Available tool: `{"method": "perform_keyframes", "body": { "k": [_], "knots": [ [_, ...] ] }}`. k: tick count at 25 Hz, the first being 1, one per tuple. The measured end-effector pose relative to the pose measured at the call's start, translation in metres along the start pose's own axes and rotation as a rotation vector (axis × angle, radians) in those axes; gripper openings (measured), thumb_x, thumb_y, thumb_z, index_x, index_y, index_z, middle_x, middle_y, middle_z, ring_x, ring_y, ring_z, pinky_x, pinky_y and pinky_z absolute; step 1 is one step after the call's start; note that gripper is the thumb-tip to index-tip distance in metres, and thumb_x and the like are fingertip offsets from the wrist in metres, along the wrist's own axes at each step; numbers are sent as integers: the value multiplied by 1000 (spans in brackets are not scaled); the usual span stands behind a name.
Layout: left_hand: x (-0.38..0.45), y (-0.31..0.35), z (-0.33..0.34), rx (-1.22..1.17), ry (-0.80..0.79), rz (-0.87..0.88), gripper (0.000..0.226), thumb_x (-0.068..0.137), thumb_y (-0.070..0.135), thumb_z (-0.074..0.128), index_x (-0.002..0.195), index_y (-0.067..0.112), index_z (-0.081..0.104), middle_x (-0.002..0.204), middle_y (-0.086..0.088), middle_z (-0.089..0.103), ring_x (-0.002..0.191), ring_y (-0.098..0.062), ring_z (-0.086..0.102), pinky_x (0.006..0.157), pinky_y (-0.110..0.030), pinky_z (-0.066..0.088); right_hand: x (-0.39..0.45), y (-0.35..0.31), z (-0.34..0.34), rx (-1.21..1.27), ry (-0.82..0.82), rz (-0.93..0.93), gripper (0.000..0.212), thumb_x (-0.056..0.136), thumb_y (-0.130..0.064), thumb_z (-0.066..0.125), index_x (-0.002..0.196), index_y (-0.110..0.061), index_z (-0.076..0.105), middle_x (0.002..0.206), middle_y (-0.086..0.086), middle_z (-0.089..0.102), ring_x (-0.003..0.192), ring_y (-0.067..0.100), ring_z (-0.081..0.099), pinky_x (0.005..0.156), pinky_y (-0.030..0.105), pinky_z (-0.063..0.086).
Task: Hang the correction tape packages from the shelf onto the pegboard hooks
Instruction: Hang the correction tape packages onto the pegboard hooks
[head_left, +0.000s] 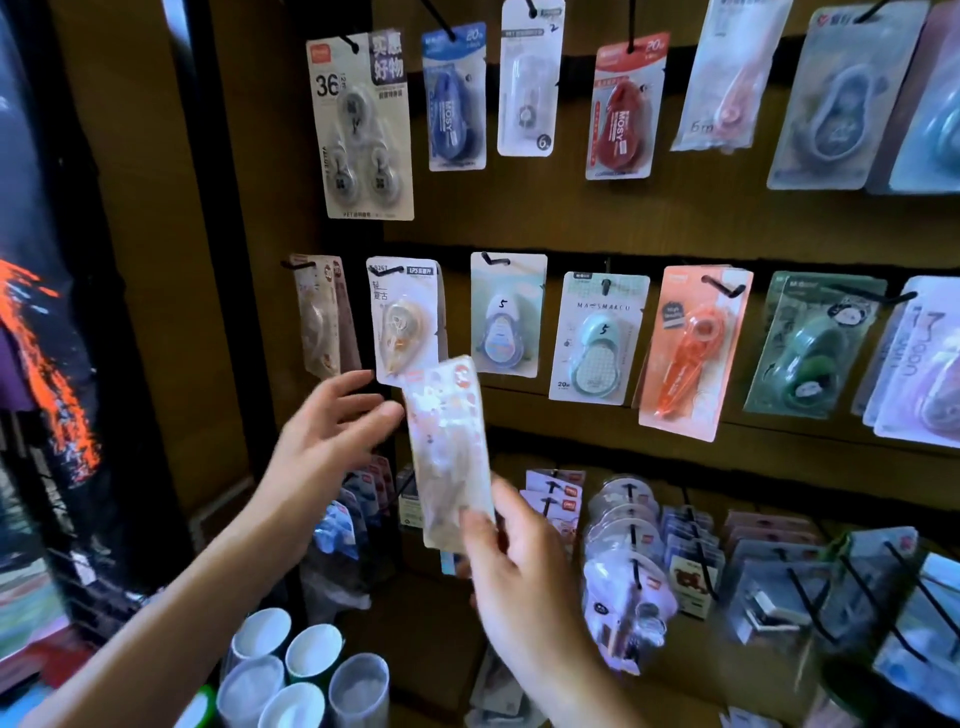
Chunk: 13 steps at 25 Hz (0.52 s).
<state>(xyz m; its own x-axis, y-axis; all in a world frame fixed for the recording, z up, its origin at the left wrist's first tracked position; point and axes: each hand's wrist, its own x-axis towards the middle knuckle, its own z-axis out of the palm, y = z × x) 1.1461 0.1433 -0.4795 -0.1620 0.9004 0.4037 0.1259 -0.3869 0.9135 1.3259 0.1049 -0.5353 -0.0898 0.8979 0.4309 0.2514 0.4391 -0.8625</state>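
The right hand (511, 566) pinches the bottom end of a long, glossy plastic correction tape package (448, 447), held upright before the brown pegboard (571, 228). The left hand (332, 431) hovers just beside it, fingers loosely spread, holding nothing. Flat carded packages hang on black wire hooks (719, 287); round white cups (291, 670) stand below.

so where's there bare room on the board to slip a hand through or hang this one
Bare board shows left of the 36 pack, down to the leftmost middle hook. A bare band runs between the top and middle rows, under the red pack. The bottom row is crowded, packs overlapping. The right hand holds the package; the left hand is beside it.
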Motion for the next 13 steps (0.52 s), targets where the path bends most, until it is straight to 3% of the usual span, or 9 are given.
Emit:
{"method": "perform_keyframes", "body": {
  "k": [2,5,7,10,13],
  "knots": [
    [-15,7,9,23,-167,28,73,71,36,75,138,36,46,121,15,63,104,-1,66,75,-19,55,8,-9,19,-31,-6,-56,30,98,-37,43,126,-43,54,109,-15,70,99,7,66,85,37,55],
    [-21,8,12,69,-93,71,91,66,26,88,142,35,40,126,18,55,101,7,64,72,-14,54,17,-15,35,-3,-39,-63,32,98,-44,40,127,-41,53,112,-13,70,99,14,67,86,46,55],
    [-21,7,13,46,-24,83,82,71,12,85,138,33,43,121,19,56,94,11,65,68,-12,54,20,-17,40,7,-62,-66,32,98,-46,40,128,-43,51,112,-12,71,95,16,68,84,48,56],
    [-16,5,8,58,52,149,75,72,9,85,130,37,46,113,20,60,94,6,66,65,-13,54,16,-19,37,-11,-119,-50,37,98,-42,48,133,-49,43,104,-22,66,85,1,60,84,29,51],
    [12,7,-18,96,196,170,67,73,15,83,125,41,49,110,16,62,87,2,69,63,-17,57,1,-7,25,-11,-168,40,50,91,-30,60,121,-64,39,109,-31,59,73,-1,57,74,10,45]
  ]
}}
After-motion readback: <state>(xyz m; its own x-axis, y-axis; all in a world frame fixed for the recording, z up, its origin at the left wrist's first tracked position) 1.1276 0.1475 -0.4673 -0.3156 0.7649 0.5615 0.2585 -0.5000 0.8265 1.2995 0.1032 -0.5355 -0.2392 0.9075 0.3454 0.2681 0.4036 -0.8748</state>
